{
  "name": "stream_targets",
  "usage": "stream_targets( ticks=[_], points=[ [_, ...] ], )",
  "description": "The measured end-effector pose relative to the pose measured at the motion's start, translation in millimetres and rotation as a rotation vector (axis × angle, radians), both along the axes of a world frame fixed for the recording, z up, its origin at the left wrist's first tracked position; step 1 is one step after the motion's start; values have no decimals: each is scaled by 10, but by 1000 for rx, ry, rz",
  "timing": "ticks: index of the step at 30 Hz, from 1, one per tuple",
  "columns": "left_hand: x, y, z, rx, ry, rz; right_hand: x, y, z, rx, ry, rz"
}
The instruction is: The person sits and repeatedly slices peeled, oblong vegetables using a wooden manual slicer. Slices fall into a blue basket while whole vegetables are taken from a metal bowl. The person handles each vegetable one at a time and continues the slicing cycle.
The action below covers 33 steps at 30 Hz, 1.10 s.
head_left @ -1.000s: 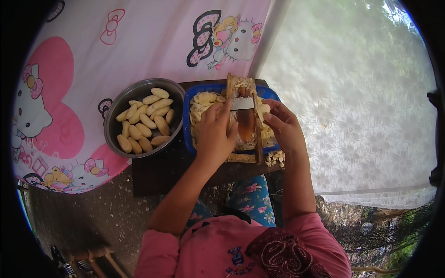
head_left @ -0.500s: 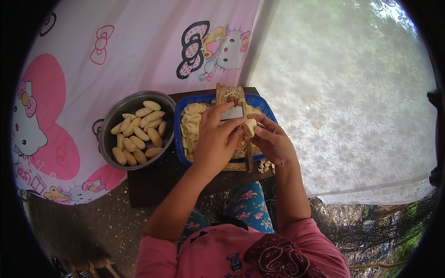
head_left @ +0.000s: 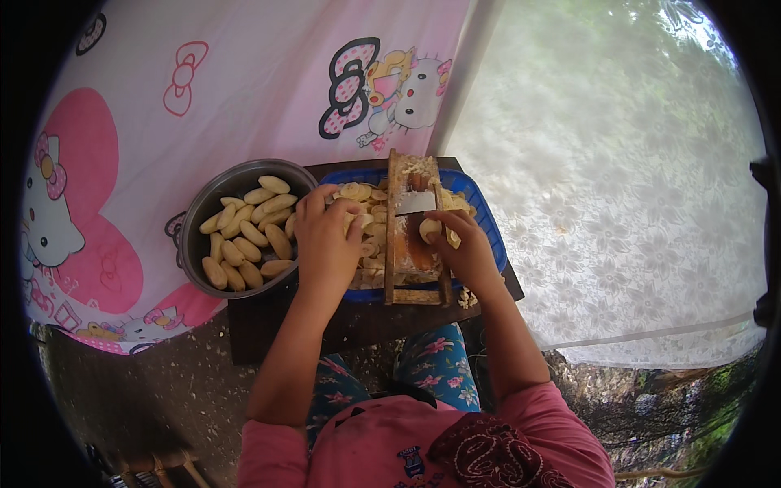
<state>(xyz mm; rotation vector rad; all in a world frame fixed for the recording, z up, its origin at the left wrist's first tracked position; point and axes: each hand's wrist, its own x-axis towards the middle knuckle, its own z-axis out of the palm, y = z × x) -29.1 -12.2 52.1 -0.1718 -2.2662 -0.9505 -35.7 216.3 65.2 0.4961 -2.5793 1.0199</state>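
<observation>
A wooden slicer [head_left: 416, 272] with a metal blade [head_left: 416, 202] lies across a blue plastic basket [head_left: 488, 236] filled with pale banana slices [head_left: 370, 264]. My right hand [head_left: 470, 252] is on the slicer's right side, closed around a short piece of peeled banana [head_left: 429, 231] just below the blade. Left of the slicer, my left hand [head_left: 327, 248] is over the slices, fingers curled. Between its thumb and fingers shows a pale banana slice [head_left: 353, 220]. Part of the basket's left side is hidden by this hand.
Beside the basket on the left, a dark metal pot [head_left: 192, 272] holds several peeled bananas [head_left: 254, 233]. Both stand on a low dark table [head_left: 260, 329] before my knees. A pink printed curtain [head_left: 244, 89] hangs behind, and a white lace curtain [head_left: 618, 179] on the right.
My left hand has moved left, off the slicer to over the slices. My right hand has shifted onto the slicer bed with the banana piece, and the blade area is now uncovered.
</observation>
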Motion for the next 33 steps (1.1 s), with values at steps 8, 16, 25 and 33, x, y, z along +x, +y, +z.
stream_targets(
  ticks=[8, 16, 25, 33],
  points=[
    [62, 439, -363, 103, -149, -221, -223, 52, -130, 81, 29, -49],
    [92, 401, -379, 174, -380, -317, -357, 75, -243, 28, 6, -73],
    [102, 407, -354, 152, -319, -319, -742, 59, -250, -57, -46, -90],
    [109, 407, -416, 207, -363, -327, -106, 110, -304, 100, -16, -81]
  ],
)
